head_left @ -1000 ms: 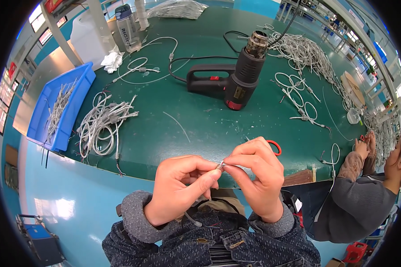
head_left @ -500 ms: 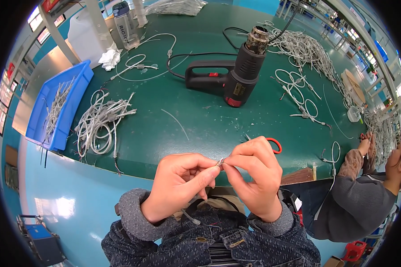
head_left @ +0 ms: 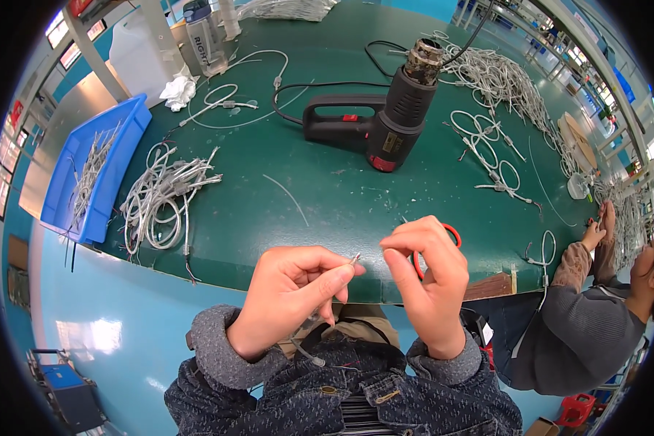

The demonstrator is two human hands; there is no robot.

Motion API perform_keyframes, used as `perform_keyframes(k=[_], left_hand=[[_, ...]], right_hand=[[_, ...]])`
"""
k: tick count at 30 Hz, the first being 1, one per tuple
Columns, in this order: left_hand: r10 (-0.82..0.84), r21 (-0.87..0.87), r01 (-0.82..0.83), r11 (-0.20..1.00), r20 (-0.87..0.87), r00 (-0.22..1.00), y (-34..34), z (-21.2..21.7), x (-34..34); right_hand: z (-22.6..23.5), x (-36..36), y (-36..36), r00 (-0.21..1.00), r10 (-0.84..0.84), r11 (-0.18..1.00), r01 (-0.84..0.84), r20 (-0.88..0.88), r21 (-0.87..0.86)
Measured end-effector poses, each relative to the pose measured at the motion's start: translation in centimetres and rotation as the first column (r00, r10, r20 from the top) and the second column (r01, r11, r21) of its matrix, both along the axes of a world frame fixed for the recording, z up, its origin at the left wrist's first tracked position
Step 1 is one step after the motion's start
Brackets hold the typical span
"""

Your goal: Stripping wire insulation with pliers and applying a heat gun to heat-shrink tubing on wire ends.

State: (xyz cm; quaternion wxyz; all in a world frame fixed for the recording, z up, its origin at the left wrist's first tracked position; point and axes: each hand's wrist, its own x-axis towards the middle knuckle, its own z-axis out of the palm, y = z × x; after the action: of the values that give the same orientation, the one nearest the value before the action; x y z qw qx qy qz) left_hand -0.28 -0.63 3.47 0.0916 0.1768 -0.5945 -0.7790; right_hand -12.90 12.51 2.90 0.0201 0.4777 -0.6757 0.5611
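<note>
My two hands have just come apart: the left hand (head_left: pixel 291 294) keeps its grip pinched shut on the thin white cable (head_left: pixel 341 265), metal tip up, held in the air just off the near edge of the green surface (head_left: pixel 327 196). The right hand (head_left: pixel 429 280) has let go, fingers curled on nothing I can see (red-handled scissors (head_left: pixel 452 234) lie just behind it). I judge the work on that tip is pausing or finished.
</note>
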Motion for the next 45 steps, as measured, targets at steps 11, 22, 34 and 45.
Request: perform_keyframes(k=[11,22,34,45], left_hand=[[0.157,-0.153,-0.154,0.976,0.007,0.988,-2.9,-0.6,2.3],[0.378,-0.643,-0.329,0.692,-0.067,0.924,-4.8,1.8,4.1],[0.252,-0.550,-0.190,0.813,0.039,0.967,-5.5,-1.0,1.3],[0.174,-0.410,-0.137,0.902,0.054,0.983,-4.1,-2.2,-0.3]], right_hand=[[-3.5,-4.0,2.3,0.920,-0.118,0.790,0.315,-0.375,0.525],[-6.0,-6.2,5.1,0.893,-0.130,0.644,0.407,-0.432,0.648],[-5.4,-7.2,4.6,0.847,-0.154,0.601,0.489,-0.509,0.632],[-7.4,-6.2,-3.3,0.860,-0.100,0.794,0.372,-0.500,0.481]])
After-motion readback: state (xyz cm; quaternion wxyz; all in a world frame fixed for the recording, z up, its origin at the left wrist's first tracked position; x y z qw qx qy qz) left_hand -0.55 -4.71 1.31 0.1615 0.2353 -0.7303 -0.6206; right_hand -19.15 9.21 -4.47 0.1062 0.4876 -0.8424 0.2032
